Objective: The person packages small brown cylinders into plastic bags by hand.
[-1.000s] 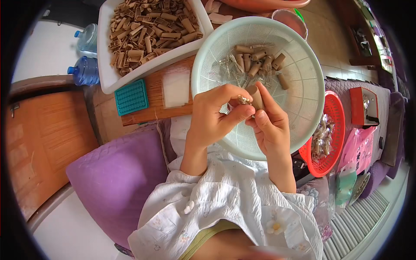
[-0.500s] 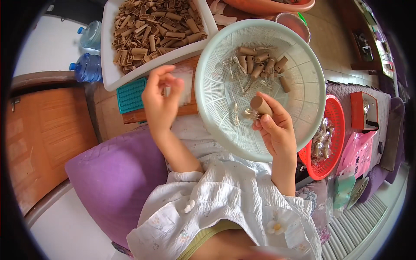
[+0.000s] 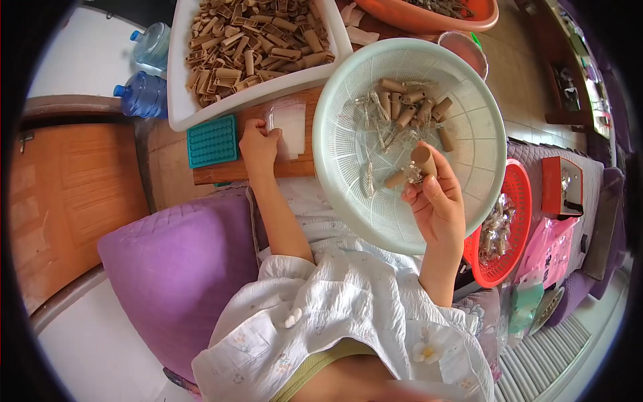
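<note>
With fingers curled, my left hand (image 3: 260, 146) pinches at the left edge of a flat stack of clear plastic bags (image 3: 291, 134) on the wooden table. Over the near part of a pale green mesh basket (image 3: 326, 161), my right hand (image 3: 439, 201) is closed on a brown cylinder (image 3: 423, 159), its round end facing up. Something clear and crinkled, with a silvery look, bunches beside the cylinder at the fingertips. Farther inside the basket lie several loose brown cylinders (image 3: 406, 116) and clear, wiry-looking strands (image 3: 370, 179).
A white tray (image 3: 175, 87) heaped with brown pieces stands at the far left, beside a teal ridged tray (image 3: 212, 142). An orange basin (image 3: 429, 21) is at the back. On the right, a red basket (image 3: 522, 201) holds wrapped pieces near a red box (image 3: 561, 184).
My left hand has come down from the air onto the plastic bags. My right hand has shifted slightly, still holding the cylinder. The whole view has moved a little.
</note>
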The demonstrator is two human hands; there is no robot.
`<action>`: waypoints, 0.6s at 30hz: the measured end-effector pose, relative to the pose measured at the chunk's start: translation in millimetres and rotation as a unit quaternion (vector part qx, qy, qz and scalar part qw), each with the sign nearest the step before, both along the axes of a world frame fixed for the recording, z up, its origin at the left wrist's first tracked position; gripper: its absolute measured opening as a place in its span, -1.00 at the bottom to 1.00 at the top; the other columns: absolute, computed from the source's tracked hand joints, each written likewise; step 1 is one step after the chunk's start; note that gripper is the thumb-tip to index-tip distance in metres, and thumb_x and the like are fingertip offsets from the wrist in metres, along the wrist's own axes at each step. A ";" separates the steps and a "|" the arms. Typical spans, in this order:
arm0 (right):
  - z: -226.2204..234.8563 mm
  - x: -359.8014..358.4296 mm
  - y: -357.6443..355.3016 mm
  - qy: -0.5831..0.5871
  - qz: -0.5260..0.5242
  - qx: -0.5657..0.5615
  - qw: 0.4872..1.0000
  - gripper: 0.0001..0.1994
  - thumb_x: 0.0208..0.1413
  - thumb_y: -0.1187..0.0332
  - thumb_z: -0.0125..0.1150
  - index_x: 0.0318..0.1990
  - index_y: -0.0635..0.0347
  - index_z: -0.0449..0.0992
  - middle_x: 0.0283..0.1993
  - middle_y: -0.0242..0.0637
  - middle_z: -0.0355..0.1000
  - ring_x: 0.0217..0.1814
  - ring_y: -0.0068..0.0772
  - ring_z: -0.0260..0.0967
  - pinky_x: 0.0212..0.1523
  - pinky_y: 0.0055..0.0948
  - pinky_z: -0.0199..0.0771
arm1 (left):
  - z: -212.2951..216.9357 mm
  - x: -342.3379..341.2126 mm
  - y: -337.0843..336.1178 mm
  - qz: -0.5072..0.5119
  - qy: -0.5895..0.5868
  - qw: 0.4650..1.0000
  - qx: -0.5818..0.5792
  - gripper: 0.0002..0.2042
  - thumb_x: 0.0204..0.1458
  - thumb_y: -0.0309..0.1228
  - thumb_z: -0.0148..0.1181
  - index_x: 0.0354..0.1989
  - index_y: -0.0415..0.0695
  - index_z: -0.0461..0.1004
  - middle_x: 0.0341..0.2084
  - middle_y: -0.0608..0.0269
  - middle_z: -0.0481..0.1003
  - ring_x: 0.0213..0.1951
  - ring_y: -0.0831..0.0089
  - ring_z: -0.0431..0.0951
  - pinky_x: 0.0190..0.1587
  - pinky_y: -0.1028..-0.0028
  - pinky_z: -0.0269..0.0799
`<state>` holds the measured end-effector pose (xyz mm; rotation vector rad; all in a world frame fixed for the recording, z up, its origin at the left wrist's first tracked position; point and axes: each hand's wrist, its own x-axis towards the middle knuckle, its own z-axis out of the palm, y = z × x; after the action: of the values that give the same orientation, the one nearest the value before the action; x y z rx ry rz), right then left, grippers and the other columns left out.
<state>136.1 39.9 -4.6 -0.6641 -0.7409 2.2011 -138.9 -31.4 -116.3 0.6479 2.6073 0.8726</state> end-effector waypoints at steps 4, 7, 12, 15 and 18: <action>0.8 -1.0 -0.2 0.006 -0.014 -0.010 1.000 -0.60 0.04 0.47 -0.01 0.06 0.35 0.16 -0.24 -0.35 0.28 -0.36 -0.63 0.29 -0.33 -0.65 0.38 | 7.4 -2.1 -0.6 0.019 0.004 1.000 0.015 -0.73 -0.26 -0.38 0.20 -0.36 -0.22 0.38 -0.53 0.13 0.46 -0.45 0.27 0.46 -0.36 0.40 0.35; 1.7 -1.7 1.2 -0.025 -0.022 -0.006 0.999 -0.59 0.04 0.49 -0.01 0.07 0.36 0.16 -0.23 -0.33 0.30 -0.35 -0.64 0.29 -0.34 -0.67 0.38 | 18.7 -1.2 -0.3 0.009 -0.025 0.998 0.048 -0.74 -0.26 -0.41 0.19 -0.35 -0.22 0.38 -0.52 0.14 0.45 -0.46 0.31 0.45 -0.36 0.42 0.34; 3.7 -0.6 2.1 -0.012 -0.018 0.006 1.000 -0.60 0.03 0.51 -0.01 0.07 0.35 0.16 -0.21 -0.31 0.31 -0.35 -0.64 0.30 -0.34 -0.67 0.38 | 18.9 0.2 -0.8 -0.015 -0.018 0.995 0.099 -0.68 -0.31 -0.45 0.23 -0.31 -0.24 0.35 -0.49 0.14 0.45 -0.46 0.32 0.44 -0.34 0.44 0.34; 0.7 -1.7 1.7 -0.016 -0.016 -0.003 1.000 -0.60 0.03 0.51 -0.01 0.06 0.35 0.17 -0.21 -0.31 0.31 -0.35 -0.65 0.30 -0.34 -0.67 0.39 | 1.7 -1.0 -4.1 -0.032 0.053 0.993 0.098 -0.62 -0.35 -0.47 0.25 -0.28 -0.25 0.32 -0.48 0.13 0.45 -0.45 0.32 0.45 -0.33 0.44 0.35; -1.7 -0.7 0.2 -0.015 -0.016 -0.006 1.000 -0.60 0.03 0.52 -0.02 0.06 0.35 0.17 -0.21 -0.31 0.31 -0.35 -0.65 0.30 -0.34 -0.66 0.39 | 14.4 5.2 -0.9 -0.031 0.030 0.997 0.065 -0.59 -0.37 -0.45 0.27 -0.25 -0.25 0.32 -0.49 0.12 0.46 -0.45 0.31 0.46 -0.33 0.46 0.36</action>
<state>135.4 40.1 -6.3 -0.7113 -0.7278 2.1733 -133.7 -32.3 -101.9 0.7955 2.5838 1.0250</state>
